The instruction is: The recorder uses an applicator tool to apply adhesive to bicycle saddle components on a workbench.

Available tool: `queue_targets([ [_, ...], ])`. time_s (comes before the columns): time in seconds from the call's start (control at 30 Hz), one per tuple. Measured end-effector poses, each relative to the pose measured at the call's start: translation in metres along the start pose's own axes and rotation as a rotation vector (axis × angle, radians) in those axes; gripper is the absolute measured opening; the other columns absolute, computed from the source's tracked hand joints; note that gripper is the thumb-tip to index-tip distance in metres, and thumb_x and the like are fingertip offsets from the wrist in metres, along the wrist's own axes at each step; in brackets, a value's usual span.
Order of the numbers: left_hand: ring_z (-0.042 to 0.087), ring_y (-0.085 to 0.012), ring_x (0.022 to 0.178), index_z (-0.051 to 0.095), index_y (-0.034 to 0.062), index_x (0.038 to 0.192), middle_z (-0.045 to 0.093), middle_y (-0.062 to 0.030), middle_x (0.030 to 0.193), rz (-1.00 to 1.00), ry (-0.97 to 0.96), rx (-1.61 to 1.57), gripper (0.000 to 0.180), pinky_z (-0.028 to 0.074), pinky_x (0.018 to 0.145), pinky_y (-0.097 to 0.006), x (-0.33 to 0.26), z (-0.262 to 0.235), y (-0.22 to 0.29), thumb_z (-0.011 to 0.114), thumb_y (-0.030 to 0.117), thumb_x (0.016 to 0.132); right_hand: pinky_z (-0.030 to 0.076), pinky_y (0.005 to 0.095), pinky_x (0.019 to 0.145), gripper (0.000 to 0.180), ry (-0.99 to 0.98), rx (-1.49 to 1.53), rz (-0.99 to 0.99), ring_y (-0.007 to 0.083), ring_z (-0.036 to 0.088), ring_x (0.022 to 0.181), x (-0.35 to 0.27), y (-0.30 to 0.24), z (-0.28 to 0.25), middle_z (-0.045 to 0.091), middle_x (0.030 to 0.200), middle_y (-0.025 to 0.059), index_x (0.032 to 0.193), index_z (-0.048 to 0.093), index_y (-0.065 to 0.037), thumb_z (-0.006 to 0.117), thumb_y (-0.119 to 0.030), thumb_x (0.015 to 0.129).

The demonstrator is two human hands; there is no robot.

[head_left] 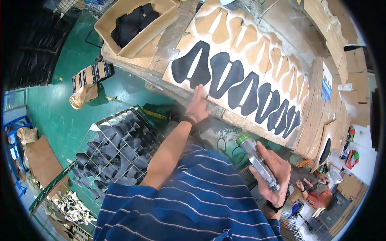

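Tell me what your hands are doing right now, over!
Left hand flat on the board, by the black cutouts. Right hand gripping the silver spray tool. Nothing blocking, over.

Navy shirt point(193, 201), thin white stripes, short sleeves; dark wristbands both wrists.

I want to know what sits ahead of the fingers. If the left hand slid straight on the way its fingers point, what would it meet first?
The left hand lies flat at the near edge of the cardboard sheet, fingers pointing up across it. Straight on, it would probably meet the nearest black cut piece first; the fingertips look almost at its lower edge already.
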State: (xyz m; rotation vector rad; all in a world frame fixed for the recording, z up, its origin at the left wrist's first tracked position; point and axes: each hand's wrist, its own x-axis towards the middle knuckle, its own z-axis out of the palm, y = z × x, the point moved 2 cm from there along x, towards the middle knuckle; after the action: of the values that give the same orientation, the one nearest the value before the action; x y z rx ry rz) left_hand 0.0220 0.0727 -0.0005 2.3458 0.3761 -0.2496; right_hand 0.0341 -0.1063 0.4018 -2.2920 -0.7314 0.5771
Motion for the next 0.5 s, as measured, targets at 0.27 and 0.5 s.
queue_targets([
  [0.27,0.005,-0.0363,0.162,0.07,-0.0075,0.099,0.0,-0.0212,0.174,-0.019,-0.052,0.015,0.044,0.037,0.121,-0.044,-0.001,-0.001,0.001,0.084,0.031,0.083,0.053,0.0368,0.072,0.076,-0.114,-0.028,-0.065,0.0387,0.068,0.075,-0.009,0.01,-0.011,0.069,0.091,0.0209,0.137,0.064,0.004,0.069,-0.011,0.063],
  [0.5,0.003,-0.0368,0.162,0.071,-0.0055,0.091,-0.003,-0.0216,0.174,0.006,-0.012,0.02,0.04,0.038,0.12,-0.044,0.0,0.006,-0.004,0.085,0.03,0.082,0.052,0.035,0.071,0.077,-0.083,-0.091,-0.017,0.0364,0.068,0.075,-0.02,0.022,-0.019,0.068,0.09,0.0213,0.137,0.064,0.003,0.064,-0.002,0.061],
])
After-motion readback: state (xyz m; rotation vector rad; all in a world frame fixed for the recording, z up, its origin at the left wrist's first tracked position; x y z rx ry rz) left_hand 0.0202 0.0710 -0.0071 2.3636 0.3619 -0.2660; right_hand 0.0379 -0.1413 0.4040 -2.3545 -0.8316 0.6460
